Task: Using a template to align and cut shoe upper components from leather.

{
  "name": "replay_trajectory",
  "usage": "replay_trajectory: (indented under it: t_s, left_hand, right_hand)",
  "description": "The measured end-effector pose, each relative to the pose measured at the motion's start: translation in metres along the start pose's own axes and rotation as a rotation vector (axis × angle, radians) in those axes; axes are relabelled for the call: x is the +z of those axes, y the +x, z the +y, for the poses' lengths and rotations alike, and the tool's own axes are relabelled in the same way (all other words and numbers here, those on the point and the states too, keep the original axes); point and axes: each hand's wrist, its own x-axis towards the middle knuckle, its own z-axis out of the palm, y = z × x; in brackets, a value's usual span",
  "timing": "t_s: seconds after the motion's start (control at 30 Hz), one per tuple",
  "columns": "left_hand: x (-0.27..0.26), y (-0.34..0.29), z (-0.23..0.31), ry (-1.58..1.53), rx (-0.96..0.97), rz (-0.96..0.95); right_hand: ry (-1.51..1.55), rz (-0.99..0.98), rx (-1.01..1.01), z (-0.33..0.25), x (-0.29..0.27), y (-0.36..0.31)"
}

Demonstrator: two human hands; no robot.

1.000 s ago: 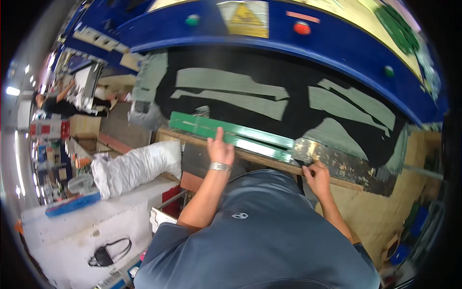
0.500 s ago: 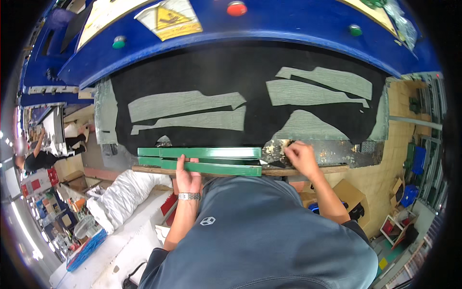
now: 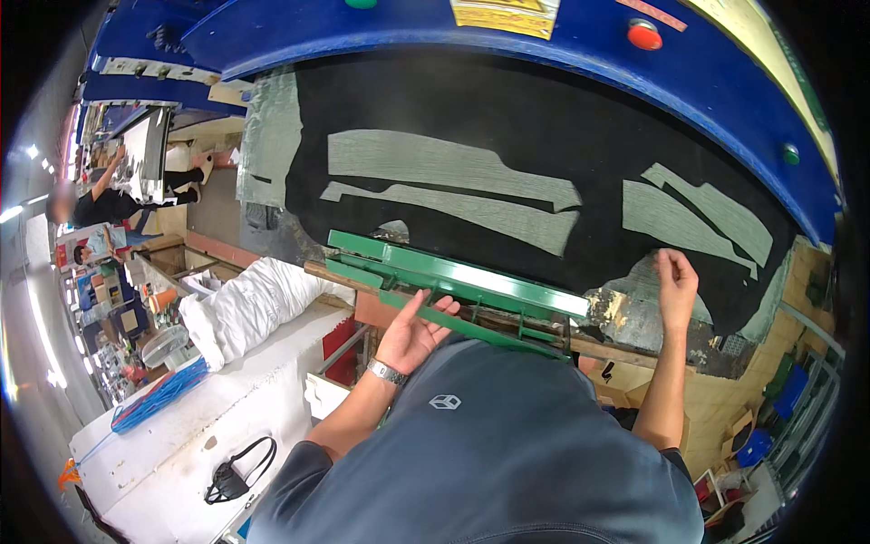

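My left hand [image 3: 415, 340] grips the near bar of a long green cutting die [image 3: 471, 278], thumb on one side and fingers on the other. The die is a narrow metal frame with cross ribs, tilted at the table's near edge. Beyond it lies a black sheet [image 3: 435, 100] with long, narrow cut-outs through which a grey-green surface [image 3: 408, 154] shows. My right hand [image 3: 675, 283] is raised over the sheet's near right edge, apart from the die. Its fingertips are pinched together; whether anything is between them is too small to tell.
A blue machine beam [image 3: 580, 68] with a red button [image 3: 644, 35] and green buttons spans the far side. A wooden strip [image 3: 625, 352] edges the table. At left are a white cloth bundle [image 3: 249, 304], a white worktop [image 3: 181, 426] and a co-worker [image 3: 100, 199] farther off.
My view has swung, so the sheet appears turned and shifted right. The die has tilted, showing its ribs, still in my left hand. My right hand has moved away from the die, over the sheet.
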Motion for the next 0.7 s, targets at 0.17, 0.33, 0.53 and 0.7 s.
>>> replay_trajectory:
  t_s: [0.17,0.33,0.53,0.7]
  left_hand:
    - [-0.007,-0.011,0.021,0.157,-0.157,-0.087]
    - [-0.007,-0.036,0.069,0.493,-0.321,-0.031]
    - [0.027,0.002,0.224,1.352,0.145,0.018]
    - [0.038,0.129,0.374,1.475,0.768,0.291]
  right_hand:
    - [0.016,0.005,0.018,-0.001,0.011,-0.001]
    - [-0.034,0.031,0.006,0.006,0.004,0.001]
    - [-0.271,0.246,-0.029,0.003,-0.024,0.034]
    - [-0.279,0.382,-0.027,0.010,-0.037,0.097]
